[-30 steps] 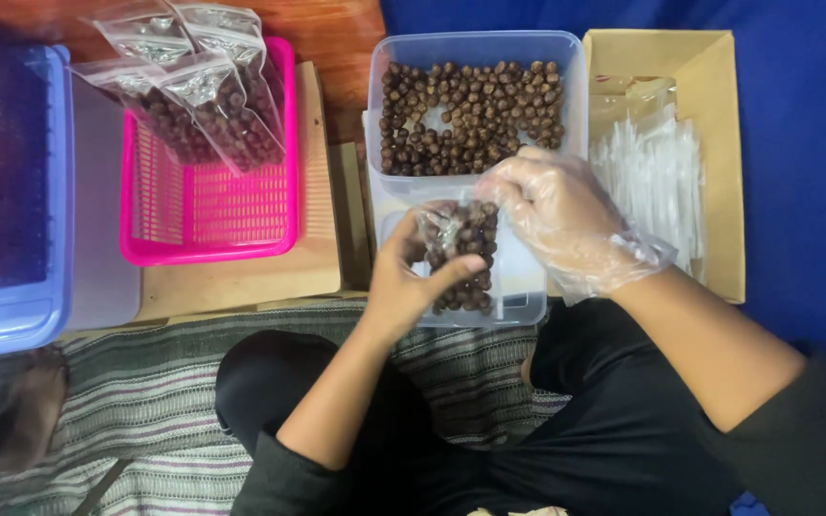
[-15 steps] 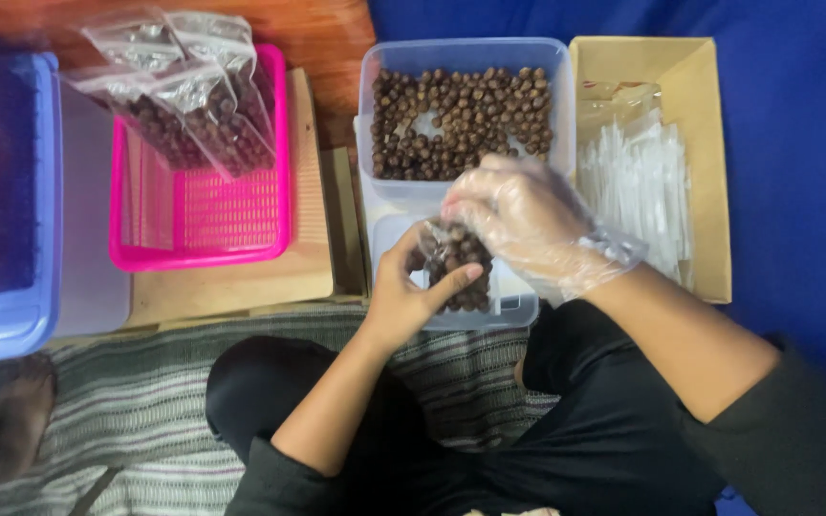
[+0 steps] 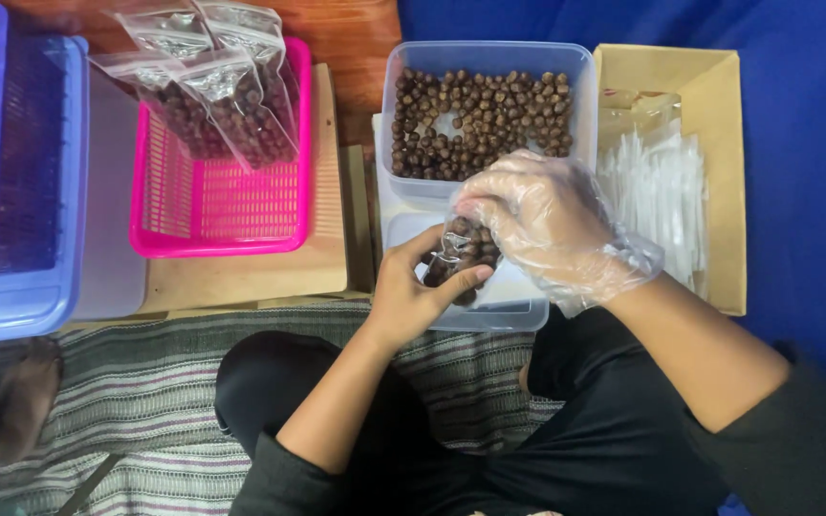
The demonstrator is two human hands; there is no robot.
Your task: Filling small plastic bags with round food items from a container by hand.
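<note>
Head view looks straight down on a seated person bagging small brown balls. The left hand (image 3: 408, 296), bare, pinches the side of a small clear bag (image 3: 463, 253) between thumb and fingers; the right hand (image 3: 542, 225), in a loose plastic glove, closes over the bag's mouth with fingers curled together. The bag hangs over a shallow clear lid (image 3: 499, 301), just in front of the tub (image 3: 486, 67) of loose balls.

As for progress — several filled bags (image 3: 217, 100) lie in the pink basket (image 3: 212, 205), so part of the work looks done. The tub holds plenty more, and a stack of empty bags (image 3: 657, 196) waits in the cardboard box (image 3: 724, 177), so much seems left. The bag in hand looks roughly full, judging by its bulge.

Against the frame a second ago, the right hand has dropped lower onto the bag's top and covers more of it — fewer balls show through. The left hand grips at much the same place. The basket's bags lie as before.
</note>
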